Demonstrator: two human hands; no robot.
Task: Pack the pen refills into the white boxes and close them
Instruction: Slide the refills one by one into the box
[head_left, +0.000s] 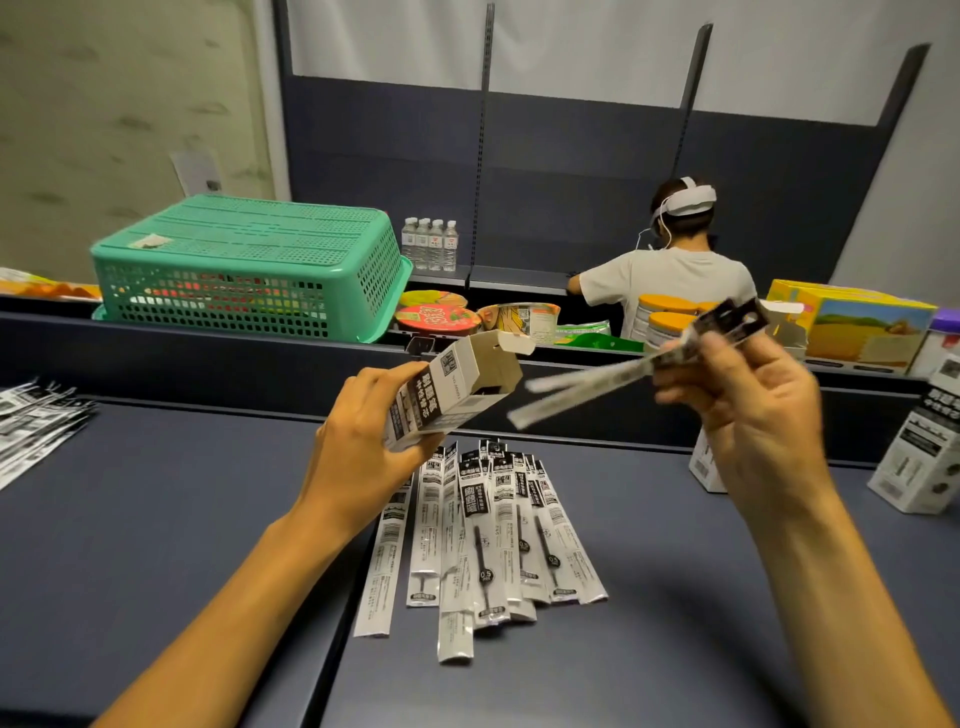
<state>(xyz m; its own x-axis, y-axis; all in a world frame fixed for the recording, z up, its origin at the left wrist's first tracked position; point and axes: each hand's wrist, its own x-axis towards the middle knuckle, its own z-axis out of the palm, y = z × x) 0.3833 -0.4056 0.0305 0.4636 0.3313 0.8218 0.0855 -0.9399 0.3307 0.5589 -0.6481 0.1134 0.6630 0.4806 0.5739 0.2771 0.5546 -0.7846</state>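
My left hand (363, 441) grips a white box (452, 392) with black print, tilted, its flap open toward the right. My right hand (748, 410) pinches a few packaged pen refills (618, 376) by their black header ends; their blurred lower tips point at the box's open mouth, a short gap away. Below, a fan of several packaged refills (483, 530) lies on the dark table (171, 519). Another white box (919, 457) stands at the right edge, and one more (704, 467) shows behind my right wrist.
A second heap of refills (36, 421) lies at the far left. Behind a dark divider sit an upturned green basket (249, 260), water bottles (430, 244), noodle cups (439, 317), cans and a yellow carton (852, 322). A person (670, 270) with a headset stands facing away.
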